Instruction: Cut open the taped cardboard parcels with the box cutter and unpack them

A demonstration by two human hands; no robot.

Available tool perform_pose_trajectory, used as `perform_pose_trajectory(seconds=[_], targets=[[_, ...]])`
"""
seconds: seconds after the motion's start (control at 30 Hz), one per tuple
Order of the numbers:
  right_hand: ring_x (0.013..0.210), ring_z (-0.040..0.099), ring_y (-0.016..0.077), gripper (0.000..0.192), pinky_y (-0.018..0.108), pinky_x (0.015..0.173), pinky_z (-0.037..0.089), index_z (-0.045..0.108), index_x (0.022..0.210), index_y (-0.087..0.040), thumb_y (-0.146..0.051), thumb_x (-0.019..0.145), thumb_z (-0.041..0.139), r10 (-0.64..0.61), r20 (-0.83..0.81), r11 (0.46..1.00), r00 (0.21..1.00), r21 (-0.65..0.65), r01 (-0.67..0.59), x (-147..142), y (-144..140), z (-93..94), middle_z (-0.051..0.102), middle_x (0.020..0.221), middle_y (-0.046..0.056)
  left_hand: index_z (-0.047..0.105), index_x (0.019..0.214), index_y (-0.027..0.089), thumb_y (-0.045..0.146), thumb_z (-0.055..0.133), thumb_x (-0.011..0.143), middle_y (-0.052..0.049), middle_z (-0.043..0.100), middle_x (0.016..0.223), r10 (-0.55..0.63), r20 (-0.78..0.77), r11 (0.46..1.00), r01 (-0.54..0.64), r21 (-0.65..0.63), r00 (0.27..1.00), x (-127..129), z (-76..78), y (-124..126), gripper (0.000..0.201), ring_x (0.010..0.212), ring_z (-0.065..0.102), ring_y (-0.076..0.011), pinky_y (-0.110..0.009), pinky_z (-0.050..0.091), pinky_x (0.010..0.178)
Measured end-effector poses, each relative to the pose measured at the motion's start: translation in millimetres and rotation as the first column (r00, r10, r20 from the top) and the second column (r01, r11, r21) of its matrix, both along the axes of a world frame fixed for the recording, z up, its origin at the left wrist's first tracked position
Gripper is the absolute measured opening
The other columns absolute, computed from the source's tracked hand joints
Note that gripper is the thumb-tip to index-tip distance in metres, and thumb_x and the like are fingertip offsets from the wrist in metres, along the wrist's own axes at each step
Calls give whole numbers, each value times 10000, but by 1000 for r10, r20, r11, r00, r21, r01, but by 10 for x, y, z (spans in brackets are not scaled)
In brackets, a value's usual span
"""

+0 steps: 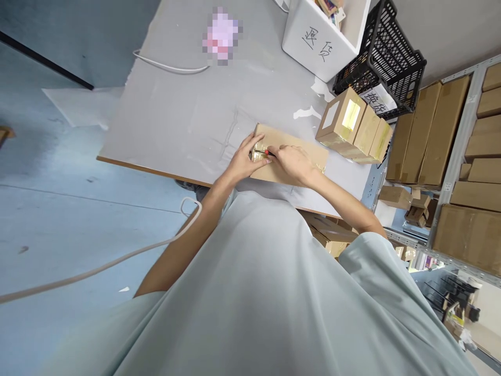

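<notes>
A flat brown cardboard box (291, 143) sealed with shiny tape lies on the grey table (176, 120) close to its near edge. My left hand (245, 162) rests on the box's left end, fingers pressing on it. My right hand (293, 162) lies on top of the box and grips a small tool with a red handle (267, 152), its tip pointing left toward the taped end beside my left fingers. The tool's blade is too small to make out.
Three taped small boxes (354, 130) stand in a row to the right of the box. Behind them are a white bin (319, 44) with handwriting and a black plastic crate (381, 62). A white cable (172, 67) lies at the back. Shelves of cartons (462, 156) stand at right.
</notes>
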State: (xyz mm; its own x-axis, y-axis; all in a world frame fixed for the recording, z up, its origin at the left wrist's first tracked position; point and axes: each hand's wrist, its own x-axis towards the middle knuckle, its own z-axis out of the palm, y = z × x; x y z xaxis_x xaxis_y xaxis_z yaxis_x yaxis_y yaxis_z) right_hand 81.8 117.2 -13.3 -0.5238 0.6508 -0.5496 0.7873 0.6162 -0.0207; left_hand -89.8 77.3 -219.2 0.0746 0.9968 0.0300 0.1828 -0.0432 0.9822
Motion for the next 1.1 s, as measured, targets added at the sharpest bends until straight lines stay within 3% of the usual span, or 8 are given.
perform_pose_trajectory(seconds=[0.17,0.43,0.57,0.73,0.83,1.1], targets=[[1202,795,333,454,406,981,556,611,1613,-175,-170,1209,405,-22,52,999,998,44,20,-80,-116,-3,795,1363,226,558,1753,305,783,892,896,-162,421,1880,0,-21,1000,0,-7,1000,-16,-3,-10,1037,1806,291,-375,-546,355,1443],[1253,803,339,465,409,998,589,702,1514,-135,-152,1214,346,-52,137,998,989,37,47,99,-112,1,834,1302,237,519,1781,316,884,885,827,-166,394,1894,-47,-29,999,46,-14,998,-80,9,-11,1169,1795,316,-396,-552,398,1418],[1255,808,339,473,411,1006,585,707,1548,-165,-228,1233,359,-95,208,995,974,39,89,445,-108,52,829,1312,251,542,1763,345,913,893,787,-163,405,1889,-37,-2,999,36,-38,999,-90,12,-10,1182,1786,325,-426,-576,457,1377],[1240,818,385,443,449,971,580,785,1484,-172,-211,1205,442,-240,324,971,915,88,224,1139,-162,133,825,1327,288,570,1743,348,911,921,750,-163,411,1883,-14,38,998,16,-55,999,-79,13,-3,1194,1762,374,-436,-590,479,1359],[1211,817,388,457,436,923,549,775,1504,-179,-307,1229,433,-302,361,953,882,127,274,1510,-233,181,834,1303,282,575,1741,356,894,916,774,-149,436,1868,-4,29,999,5,-53,1000,-72,16,-3,1158,1763,377,-424,-585,467,1373],[1219,783,333,471,386,920,482,732,1576,-283,-432,1250,427,-336,276,941,900,125,313,2019,-199,57,810,1427,194,572,1732,326,952,878,759,-171,451,1861,-11,46,997,14,-71,999,-74,37,18,1197,1734,428,-438,-616,439,1388]])
